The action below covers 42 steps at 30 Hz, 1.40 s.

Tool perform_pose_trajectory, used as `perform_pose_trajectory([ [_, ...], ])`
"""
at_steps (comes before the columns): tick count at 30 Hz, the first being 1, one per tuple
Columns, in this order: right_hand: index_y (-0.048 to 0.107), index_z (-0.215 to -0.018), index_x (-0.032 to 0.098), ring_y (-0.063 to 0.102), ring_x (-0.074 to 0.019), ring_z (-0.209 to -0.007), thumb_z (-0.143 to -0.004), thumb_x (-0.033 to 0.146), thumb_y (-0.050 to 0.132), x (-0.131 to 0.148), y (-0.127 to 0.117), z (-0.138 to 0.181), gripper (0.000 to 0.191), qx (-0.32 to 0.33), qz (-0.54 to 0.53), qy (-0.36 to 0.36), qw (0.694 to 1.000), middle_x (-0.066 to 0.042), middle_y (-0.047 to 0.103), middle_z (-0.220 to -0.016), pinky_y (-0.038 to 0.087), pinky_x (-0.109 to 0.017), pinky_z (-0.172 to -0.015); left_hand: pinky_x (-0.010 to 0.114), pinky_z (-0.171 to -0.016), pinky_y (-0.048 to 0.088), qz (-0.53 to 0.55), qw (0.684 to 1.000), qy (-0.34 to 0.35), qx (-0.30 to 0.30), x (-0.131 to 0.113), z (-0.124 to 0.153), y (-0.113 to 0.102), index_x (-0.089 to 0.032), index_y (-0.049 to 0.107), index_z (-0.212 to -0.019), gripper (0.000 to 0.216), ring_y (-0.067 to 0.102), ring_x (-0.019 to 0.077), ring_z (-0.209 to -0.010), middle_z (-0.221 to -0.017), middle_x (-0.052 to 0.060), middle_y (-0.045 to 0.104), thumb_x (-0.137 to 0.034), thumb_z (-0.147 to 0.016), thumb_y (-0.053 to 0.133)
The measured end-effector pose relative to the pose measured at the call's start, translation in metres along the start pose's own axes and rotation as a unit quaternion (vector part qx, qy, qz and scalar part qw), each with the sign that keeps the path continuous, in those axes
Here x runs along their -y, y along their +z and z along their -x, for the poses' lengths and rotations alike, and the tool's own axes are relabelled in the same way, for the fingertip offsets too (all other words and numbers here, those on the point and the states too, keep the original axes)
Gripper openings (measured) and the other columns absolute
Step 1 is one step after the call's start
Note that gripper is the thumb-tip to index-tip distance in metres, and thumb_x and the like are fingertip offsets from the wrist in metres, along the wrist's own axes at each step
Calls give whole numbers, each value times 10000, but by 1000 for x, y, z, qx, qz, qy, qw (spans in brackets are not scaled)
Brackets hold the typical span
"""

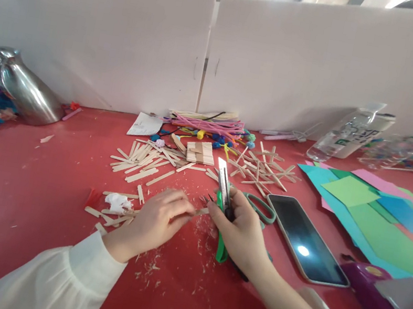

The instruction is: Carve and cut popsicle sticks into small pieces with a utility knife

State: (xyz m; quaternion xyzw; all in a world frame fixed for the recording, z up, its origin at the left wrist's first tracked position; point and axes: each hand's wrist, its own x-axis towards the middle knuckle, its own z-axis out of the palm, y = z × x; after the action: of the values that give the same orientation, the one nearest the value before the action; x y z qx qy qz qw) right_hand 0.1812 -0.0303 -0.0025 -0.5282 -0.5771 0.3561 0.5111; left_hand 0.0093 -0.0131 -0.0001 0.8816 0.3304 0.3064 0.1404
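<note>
Between the thumb and fingers of my left hand (162,221) is one end of a small wooden craft stick (202,211). My right hand (244,230) is closed around a utility knife (224,187), its blade out and pointing away from me. The fingertips of this hand are close to the stick's other end. A bright green piece (222,249) shows under the right palm; I cannot tell whether it belongs to the knife. Grey-green scissors handles (266,210) lie just beyond the right hand. Pale wood shavings (149,267) are scattered on the red table (63,193) below.
Loose craft sticks (141,159) and a stick bundle (201,152) lie ahead, with pipe cleaners (207,124) behind. To the right are a phone (307,239), coloured paper (386,223), a purple device (373,296) and a bottle (339,138). A metal jug (28,88) stands left.
</note>
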Motion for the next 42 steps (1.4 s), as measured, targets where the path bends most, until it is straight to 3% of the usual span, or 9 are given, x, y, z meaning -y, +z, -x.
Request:
perform_pose_trajectory([
  [6,491,-845,207,511,-145,-631,-766,320,525,-1,0,3,141,13,35,10,999,7,559,-707,405,-279,-596,271,-650,451,-16,1000,-23,13,3,0,2,-168,547,-777,104,538,142,-727,-763,12,556,-175,-869,499],
  [14,463,-760,215,432,-102,-521,-745,323,532,6,0,4,129,28,19,-2,999,56,455,-593,367,-238,-493,311,-648,460,-52,998,-21,23,4,1,4,-162,501,-810,116,523,172,-754,-813,47,550,-159,-894,420],
  [24,454,-807,209,444,-87,-433,-735,341,549,0,-2,2,178,44,-43,82,995,74,468,-543,354,-220,-417,300,-667,438,-44,999,-17,20,3,2,3,-175,461,-818,122,501,166,-779,-828,35,523,-177,-915,387],
  [27,458,-819,211,440,-91,-420,-747,341,535,0,-2,2,168,35,-26,66,997,69,467,-535,354,-224,-412,288,-666,436,-15,999,-31,5,6,2,3,-183,481,-824,87,513,152,-771,-809,17,528,-201,-902,446],
  [33,473,-792,218,420,-103,-496,-757,306,512,4,-1,5,102,-3,64,-30,997,47,456,-589,356,-230,-470,279,-663,434,-19,999,-35,-18,8,2,4,-177,518,-804,81,525,145,-761,-792,11,543,-194,-881,500],
  [42,452,-830,227,406,-106,-513,-754,267,520,2,1,12,110,17,104,-43,993,61,435,-577,354,-212,-483,283,-667,435,-52,999,-5,-13,8,4,6,-173,519,-835,102,527,148,-766,-812,20,545,-220,-907,463],
])
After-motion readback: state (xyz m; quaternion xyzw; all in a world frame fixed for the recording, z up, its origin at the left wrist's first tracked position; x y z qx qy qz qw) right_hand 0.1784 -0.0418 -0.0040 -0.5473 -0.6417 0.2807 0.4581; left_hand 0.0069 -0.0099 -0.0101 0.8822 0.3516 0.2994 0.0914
